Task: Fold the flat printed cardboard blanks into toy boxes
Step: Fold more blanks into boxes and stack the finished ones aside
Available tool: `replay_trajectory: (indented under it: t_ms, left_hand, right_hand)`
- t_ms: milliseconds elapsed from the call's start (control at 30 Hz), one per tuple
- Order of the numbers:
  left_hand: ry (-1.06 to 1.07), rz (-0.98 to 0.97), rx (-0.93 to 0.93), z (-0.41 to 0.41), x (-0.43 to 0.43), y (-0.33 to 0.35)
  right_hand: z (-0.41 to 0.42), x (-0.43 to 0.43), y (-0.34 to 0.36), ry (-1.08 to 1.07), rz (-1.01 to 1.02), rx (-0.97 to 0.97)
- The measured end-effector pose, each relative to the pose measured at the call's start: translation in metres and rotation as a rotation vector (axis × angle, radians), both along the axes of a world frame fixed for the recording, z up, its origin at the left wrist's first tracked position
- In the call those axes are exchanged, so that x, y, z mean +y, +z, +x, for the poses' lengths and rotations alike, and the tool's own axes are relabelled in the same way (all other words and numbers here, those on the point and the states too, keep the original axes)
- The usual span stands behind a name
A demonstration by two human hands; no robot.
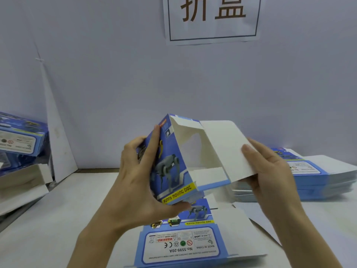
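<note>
A blue printed toy box [173, 163], half formed, is held up above the table with its open white inside facing me. My left hand [141, 171] grips its printed side, fingers over the top edge and thumb under the bottom corner. My right hand [268, 167] holds the wide white flap [226, 147] on the right, thumb on its inner face. A flat printed blank [183, 242] lies on the table just below the box.
A stack of flat blanks [318, 178] sits at the right. Folded blue boxes [21, 140] are piled at the far left above white cardboard [21, 182]. A white wall with a printed sign [212, 18] stands behind the white table [67, 209].
</note>
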State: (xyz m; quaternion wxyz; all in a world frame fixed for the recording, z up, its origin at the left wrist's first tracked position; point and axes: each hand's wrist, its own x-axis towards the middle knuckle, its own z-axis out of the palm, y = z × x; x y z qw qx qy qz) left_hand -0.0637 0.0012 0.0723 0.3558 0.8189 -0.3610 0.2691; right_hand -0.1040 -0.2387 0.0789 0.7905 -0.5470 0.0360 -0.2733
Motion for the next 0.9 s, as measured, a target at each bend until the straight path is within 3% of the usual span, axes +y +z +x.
replay_trajectory:
  t_ms: [100,267,333,467,533,633,767,900]
  left_hand:
    - [0.056,0.031,-0.007,-0.003,0.0,0.0]
    - [0.092,0.058,-0.028,-0.005,-0.007,-0.002]
    - [0.116,0.058,-0.045,-0.004,-0.008,-0.003]
    - [0.165,0.126,-0.122,-0.001,-0.006,-0.004]
    - [0.17,0.134,-0.12,-0.002,-0.009,-0.005]
    - [0.171,0.156,-0.108,-0.004,-0.015,-0.007]
    - [0.154,0.147,-0.07,-0.007,-0.015,-0.004]
    - [0.137,0.158,-0.065,-0.008,-0.013,-0.001]
  right_hand:
    - [-0.001,-0.004,0.0,-0.244,-0.159,-0.104]
    - [-0.001,0.004,-0.002,-0.474,-0.443,-0.269]
    - [-0.002,0.002,0.001,-0.38,-0.322,-0.244]
    - [-0.005,-0.003,0.011,0.202,0.219,-0.152]
    - [-0.005,-0.004,0.013,0.339,0.331,-0.113]
    - [-0.003,-0.004,0.007,0.36,0.237,-0.018]
    - [0.002,-0.006,-0.001,0.087,-0.004,0.094]
    - [0.001,-0.006,0.001,0.102,0.01,0.077]
